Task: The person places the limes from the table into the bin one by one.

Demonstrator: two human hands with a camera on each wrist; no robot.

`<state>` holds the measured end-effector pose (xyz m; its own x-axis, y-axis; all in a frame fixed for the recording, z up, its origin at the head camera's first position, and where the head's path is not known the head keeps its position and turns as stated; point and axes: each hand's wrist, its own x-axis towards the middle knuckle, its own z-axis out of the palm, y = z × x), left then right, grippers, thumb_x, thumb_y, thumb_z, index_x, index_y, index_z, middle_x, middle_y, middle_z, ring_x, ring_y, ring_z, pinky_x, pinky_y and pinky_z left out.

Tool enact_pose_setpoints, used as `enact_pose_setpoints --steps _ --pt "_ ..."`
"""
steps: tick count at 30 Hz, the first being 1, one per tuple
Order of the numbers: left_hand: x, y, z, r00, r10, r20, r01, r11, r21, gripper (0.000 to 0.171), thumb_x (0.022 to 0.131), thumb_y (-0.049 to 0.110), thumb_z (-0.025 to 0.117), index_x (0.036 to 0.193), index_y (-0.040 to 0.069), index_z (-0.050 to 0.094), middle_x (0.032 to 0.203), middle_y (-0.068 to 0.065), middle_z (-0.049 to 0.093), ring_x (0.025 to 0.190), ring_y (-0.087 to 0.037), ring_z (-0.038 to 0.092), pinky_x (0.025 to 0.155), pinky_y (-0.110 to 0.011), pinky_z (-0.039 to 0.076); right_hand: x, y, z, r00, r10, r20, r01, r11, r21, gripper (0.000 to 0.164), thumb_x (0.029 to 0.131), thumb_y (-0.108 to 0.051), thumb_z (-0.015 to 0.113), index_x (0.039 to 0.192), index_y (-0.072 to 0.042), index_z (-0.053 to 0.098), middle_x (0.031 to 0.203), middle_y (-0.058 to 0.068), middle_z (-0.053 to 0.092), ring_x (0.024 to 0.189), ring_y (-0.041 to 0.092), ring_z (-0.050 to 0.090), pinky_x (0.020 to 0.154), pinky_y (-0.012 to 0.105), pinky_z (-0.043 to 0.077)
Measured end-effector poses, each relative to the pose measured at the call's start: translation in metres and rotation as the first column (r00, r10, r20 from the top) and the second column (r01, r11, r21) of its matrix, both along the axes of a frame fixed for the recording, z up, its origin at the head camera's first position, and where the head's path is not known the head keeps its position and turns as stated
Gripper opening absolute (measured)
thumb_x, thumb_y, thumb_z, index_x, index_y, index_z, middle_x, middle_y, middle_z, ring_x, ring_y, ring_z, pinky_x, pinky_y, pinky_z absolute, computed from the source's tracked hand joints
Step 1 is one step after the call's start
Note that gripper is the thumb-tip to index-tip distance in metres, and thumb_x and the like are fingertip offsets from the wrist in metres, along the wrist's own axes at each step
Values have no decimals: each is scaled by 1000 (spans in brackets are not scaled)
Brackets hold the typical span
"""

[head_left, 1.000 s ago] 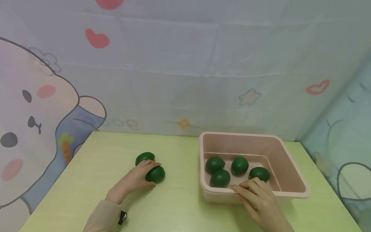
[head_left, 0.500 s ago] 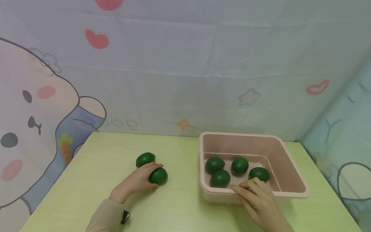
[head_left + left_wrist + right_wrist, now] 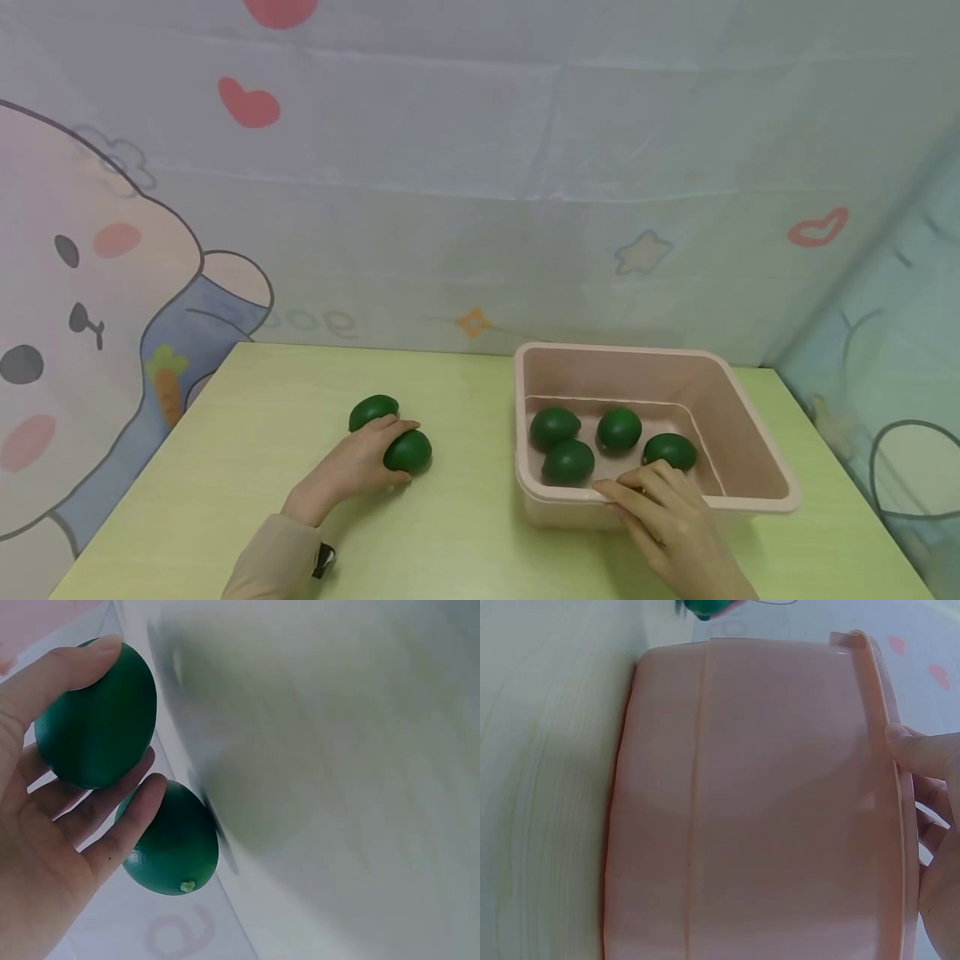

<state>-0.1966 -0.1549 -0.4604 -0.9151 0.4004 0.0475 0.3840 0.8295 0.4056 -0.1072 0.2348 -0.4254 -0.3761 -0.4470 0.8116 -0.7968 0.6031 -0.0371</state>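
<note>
My left hand (image 3: 360,460) has its thumb and fingers curled round a dark green lime (image 3: 408,452) on the left side of the table. In the left wrist view, the thumb presses one side of this lime (image 3: 101,720) and the fingers reach along the other. A second lime (image 3: 372,411) lies just behind that hand, and in the left wrist view its stem end (image 3: 187,886) shows below the fingers. On the right, my right hand (image 3: 675,521) pinches the near rim of a pink plastic bin (image 3: 652,362), thumb outside in the right wrist view (image 3: 922,754).
Several more limes (image 3: 568,462) lie on the bin's floor, mostly toward its left half. The light green table (image 3: 465,533) ends at the back against a printed cloth (image 3: 450,167) with a cartoon animal and hearts.
Over the first half second, my left hand shifted slightly right with its lime, away from the second one. Since then it has stayed almost still. The right hand keeps its hold on the rim.
</note>
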Motion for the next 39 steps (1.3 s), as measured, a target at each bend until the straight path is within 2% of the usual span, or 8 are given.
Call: enact_pose_setpoints --steps 9,21,39 --pt "-2 2 5 999 -9 -45 9 1000 -3 68 73 26 84 134 14 54 138 -20 50 123 -40 53 92 -58 49 0 -1 -1 1000 6 2 -6 1000 -8 35 102 -30 46 102 -10 75 88 -5 62 82 12 47 78 20 34" --pt "-2 6 13 992 -34 -124 35 999 8 67 73 26 84 132 14 56 121 -8 57 113 -29 57 87 -51 53 0 -1 -1 1000 14 1 -14 1000 -11 34 101 -30 47 103 -10 75 87 -5 62 82 10 46 77 19 34" --pt "0 15 32 981 -49 -186 61 996 58 63 73 31 83 130 19 57 115 0 56 107 -22 58 85 -43 54 -1 -2 1 1000 23 -12 -23 1000 -16 34 101 -30 48 104 -10 75 86 -4 62 81 10 46 77 19 34"
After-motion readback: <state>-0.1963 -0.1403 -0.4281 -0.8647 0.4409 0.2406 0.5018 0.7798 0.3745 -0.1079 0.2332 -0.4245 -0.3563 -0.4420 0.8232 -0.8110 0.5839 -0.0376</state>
